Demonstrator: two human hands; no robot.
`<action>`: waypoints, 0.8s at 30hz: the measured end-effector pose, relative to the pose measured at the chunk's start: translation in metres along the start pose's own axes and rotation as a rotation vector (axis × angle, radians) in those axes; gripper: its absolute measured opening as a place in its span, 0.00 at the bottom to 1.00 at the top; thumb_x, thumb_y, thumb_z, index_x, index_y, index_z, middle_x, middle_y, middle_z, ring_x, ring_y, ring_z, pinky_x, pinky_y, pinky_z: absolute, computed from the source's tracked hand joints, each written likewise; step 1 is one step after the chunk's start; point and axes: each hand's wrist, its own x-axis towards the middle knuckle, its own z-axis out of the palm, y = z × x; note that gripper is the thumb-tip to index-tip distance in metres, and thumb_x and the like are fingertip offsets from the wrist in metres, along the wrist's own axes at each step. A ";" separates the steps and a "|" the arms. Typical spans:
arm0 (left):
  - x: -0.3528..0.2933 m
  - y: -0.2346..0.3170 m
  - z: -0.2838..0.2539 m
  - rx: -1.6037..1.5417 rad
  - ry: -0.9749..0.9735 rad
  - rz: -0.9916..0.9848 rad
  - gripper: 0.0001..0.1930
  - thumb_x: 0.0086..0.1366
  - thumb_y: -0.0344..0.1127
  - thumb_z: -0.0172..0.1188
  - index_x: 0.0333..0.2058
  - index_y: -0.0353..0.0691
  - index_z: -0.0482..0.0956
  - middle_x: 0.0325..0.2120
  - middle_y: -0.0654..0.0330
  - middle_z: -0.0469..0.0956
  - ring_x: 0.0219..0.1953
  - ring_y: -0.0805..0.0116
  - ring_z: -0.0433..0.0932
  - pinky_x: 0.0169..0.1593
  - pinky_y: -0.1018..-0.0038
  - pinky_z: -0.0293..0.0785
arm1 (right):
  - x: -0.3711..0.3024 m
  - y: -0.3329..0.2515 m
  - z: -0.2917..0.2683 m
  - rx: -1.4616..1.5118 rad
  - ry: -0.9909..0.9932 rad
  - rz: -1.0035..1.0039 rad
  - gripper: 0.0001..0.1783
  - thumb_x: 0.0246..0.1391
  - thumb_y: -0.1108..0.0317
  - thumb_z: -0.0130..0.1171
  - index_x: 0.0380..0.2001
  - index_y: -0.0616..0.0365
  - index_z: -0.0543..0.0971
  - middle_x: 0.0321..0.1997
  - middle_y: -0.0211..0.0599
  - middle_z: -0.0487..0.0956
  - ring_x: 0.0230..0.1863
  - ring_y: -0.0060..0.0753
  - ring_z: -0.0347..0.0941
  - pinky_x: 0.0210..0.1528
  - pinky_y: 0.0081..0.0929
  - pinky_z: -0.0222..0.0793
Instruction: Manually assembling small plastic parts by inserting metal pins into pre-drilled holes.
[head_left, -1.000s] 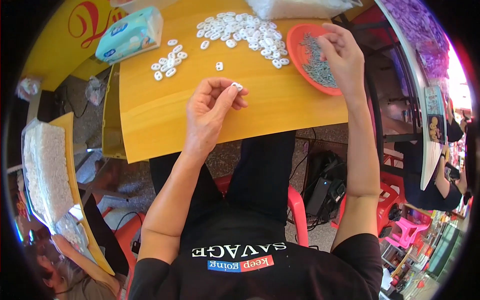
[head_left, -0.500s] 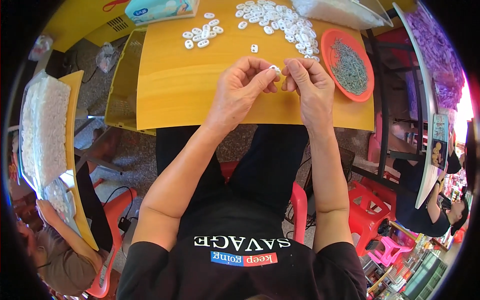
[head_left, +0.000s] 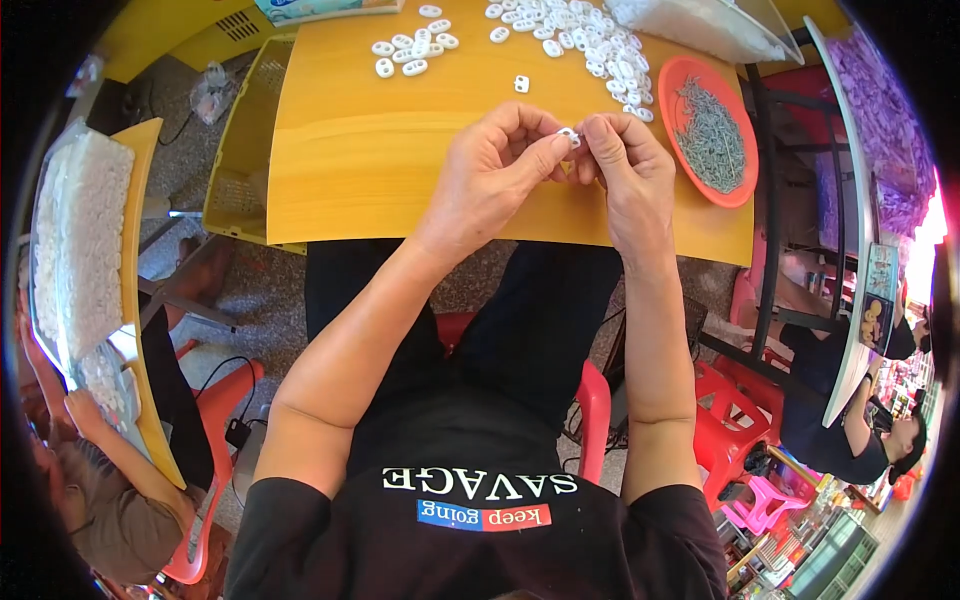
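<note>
Over the near part of the yellow table (head_left: 370,170), my left hand (head_left: 485,180) pinches a small white plastic two-hole piece (head_left: 569,137) between thumb and fingers. My right hand (head_left: 640,190) is closed, its thumb and fingertips pressed together right against that piece. Whatever sits between the right fingertips is hidden. One loose white two-hole piece (head_left: 521,84) lies just beyond my hands. Farther back are a small group of oval white pieces (head_left: 414,66) at left and a larger heap (head_left: 620,65) at right.
An orange-red plate (head_left: 733,198) of thin grey metal screws or pins stands right of my right hand. A clear bag of white pieces (head_left: 700,28) and a tissue pack (head_left: 320,8) lie at the back. Co-workers sit at tables on both sides; a yellow crate (head_left: 235,190) stands left.
My hands have come together, the right fingertips now meeting the white piece. The whole view has shifted slightly.
</note>
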 end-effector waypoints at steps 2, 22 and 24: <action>0.000 -0.001 0.000 0.000 0.001 0.007 0.10 0.67 0.34 0.58 0.40 0.33 0.74 0.30 0.62 0.78 0.33 0.78 0.75 0.42 0.81 0.72 | 0.000 0.000 0.000 0.005 0.003 0.004 0.11 0.60 0.64 0.60 0.35 0.64 0.78 0.27 0.27 0.76 0.24 0.14 0.68 0.27 0.13 0.64; 0.000 -0.004 -0.001 0.106 0.028 -0.012 0.09 0.67 0.34 0.58 0.40 0.34 0.74 0.31 0.62 0.78 0.33 0.78 0.75 0.41 0.80 0.73 | 0.000 -0.001 -0.001 -0.123 0.008 -0.078 0.13 0.60 0.63 0.60 0.34 0.64 0.78 0.26 0.28 0.77 0.23 0.14 0.69 0.26 0.14 0.67; 0.000 -0.004 -0.002 0.104 0.026 0.001 0.09 0.67 0.34 0.57 0.40 0.34 0.75 0.31 0.62 0.79 0.34 0.78 0.75 0.41 0.80 0.73 | 0.000 0.001 0.000 -0.132 0.007 -0.078 0.13 0.60 0.63 0.60 0.34 0.64 0.78 0.26 0.28 0.77 0.23 0.14 0.69 0.26 0.14 0.66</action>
